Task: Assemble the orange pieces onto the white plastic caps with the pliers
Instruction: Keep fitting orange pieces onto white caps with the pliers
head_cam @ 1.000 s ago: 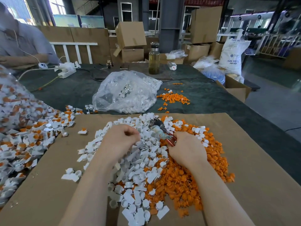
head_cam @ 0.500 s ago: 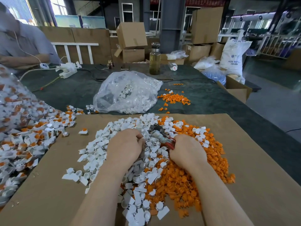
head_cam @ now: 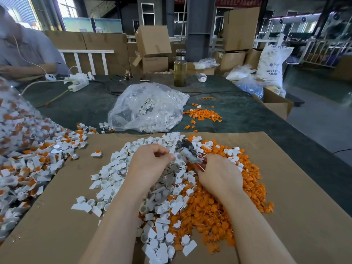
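Note:
A heap of loose white plastic caps (head_cam: 118, 174) covers the middle of a brown cardboard sheet (head_cam: 304, 216), with a heap of orange pieces (head_cam: 215, 212) to its right. My left hand (head_cam: 150, 164) hovers over the white heap with curled fingers pinching a small white cap at its tips. My right hand (head_cam: 219, 174) grips the red handles of the pliers (head_cam: 187, 150). The grey jaws point up and left, close to my left fingertips. What sits between the jaws is too small to make out.
Assembled white-and-orange caps (head_cam: 30, 164) lie piled at the left beside a clear bag of them (head_cam: 11, 119). A clear bag of white caps (head_cam: 148, 111), scattered orange pieces (head_cam: 203, 115), a bottle (head_cam: 180, 69) and a power strip (head_cam: 78, 85) sit farther back. Another person (head_cam: 21, 52) sits far left.
My left hand has lifted slightly and moved right toward the pliers' jaws. The right hand has kept hold of the pliers and barely shifted.

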`<action>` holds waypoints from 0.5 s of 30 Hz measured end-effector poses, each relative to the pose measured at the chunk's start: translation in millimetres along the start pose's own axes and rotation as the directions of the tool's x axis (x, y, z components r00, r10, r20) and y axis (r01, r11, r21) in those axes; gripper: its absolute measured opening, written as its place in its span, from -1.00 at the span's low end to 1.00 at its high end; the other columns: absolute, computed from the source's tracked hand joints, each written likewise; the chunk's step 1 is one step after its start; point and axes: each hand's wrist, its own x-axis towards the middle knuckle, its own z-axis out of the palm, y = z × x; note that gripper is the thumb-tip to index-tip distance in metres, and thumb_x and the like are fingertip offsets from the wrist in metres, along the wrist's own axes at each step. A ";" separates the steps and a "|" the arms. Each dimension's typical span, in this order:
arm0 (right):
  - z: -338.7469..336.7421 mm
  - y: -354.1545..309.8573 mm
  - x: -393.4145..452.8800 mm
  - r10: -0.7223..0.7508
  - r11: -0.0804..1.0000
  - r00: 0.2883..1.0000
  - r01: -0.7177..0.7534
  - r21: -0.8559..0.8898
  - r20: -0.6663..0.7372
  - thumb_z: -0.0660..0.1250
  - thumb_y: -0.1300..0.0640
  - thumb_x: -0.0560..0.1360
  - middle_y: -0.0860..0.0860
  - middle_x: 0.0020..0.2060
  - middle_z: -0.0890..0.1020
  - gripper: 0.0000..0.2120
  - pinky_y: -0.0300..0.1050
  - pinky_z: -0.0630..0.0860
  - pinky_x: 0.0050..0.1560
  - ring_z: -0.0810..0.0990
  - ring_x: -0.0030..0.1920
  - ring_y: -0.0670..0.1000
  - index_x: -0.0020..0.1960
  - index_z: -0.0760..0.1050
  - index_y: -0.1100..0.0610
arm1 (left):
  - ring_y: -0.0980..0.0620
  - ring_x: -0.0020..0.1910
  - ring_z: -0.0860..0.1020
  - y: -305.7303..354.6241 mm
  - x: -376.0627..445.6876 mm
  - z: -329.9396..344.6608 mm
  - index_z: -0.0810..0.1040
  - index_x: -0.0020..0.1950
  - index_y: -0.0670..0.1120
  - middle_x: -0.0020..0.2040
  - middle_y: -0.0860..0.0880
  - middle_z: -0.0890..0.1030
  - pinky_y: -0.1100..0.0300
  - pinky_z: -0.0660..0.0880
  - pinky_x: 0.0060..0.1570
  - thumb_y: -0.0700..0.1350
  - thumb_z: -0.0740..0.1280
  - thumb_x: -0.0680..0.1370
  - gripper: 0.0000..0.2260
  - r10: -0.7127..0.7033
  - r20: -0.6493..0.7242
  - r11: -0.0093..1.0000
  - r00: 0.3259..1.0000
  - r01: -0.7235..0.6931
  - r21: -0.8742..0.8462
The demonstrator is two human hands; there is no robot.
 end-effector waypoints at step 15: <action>-15.0 -17.0 0.4 0.114 0.463 0.993 -0.017 0.886 -0.041 0.43 -0.03 0.51 -0.19 -0.53 0.52 -0.75 -0.40 0.32 -0.49 0.40 -0.51 -0.22 -0.27 0.50 0.05 | 0.04 -0.27 0.70 23.7 -13.8 20.9 0.58 -0.15 -0.17 -0.29 -0.11 0.71 0.23 0.64 -0.23 -0.28 0.44 0.50 -0.93 -0.147 0.175 0.763 0.974 0.224 -0.606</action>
